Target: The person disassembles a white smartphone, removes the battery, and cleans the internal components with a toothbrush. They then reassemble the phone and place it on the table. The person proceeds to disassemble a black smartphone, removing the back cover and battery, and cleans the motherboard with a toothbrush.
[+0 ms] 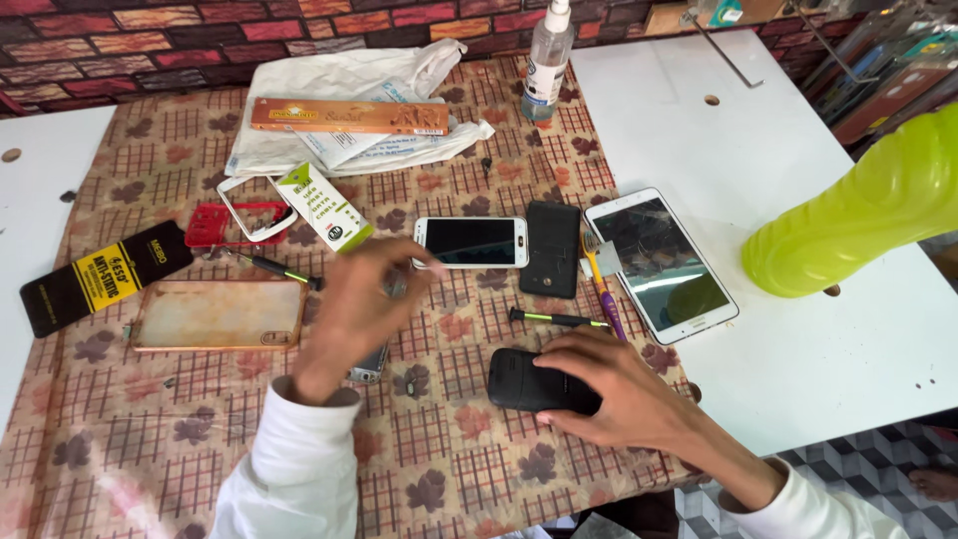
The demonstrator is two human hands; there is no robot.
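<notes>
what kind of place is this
Likely a phone repair bench: several handsets lie on a patterned cloth, among them a white phone and a cracked tablet, with a small screwdriver. The right hand rests on a black phone.

Head-worn, looking steeply down from close above the patterned tablecloth [469, 439]; facing the brick wall [150, 40] at twelve o'clock.
</notes>
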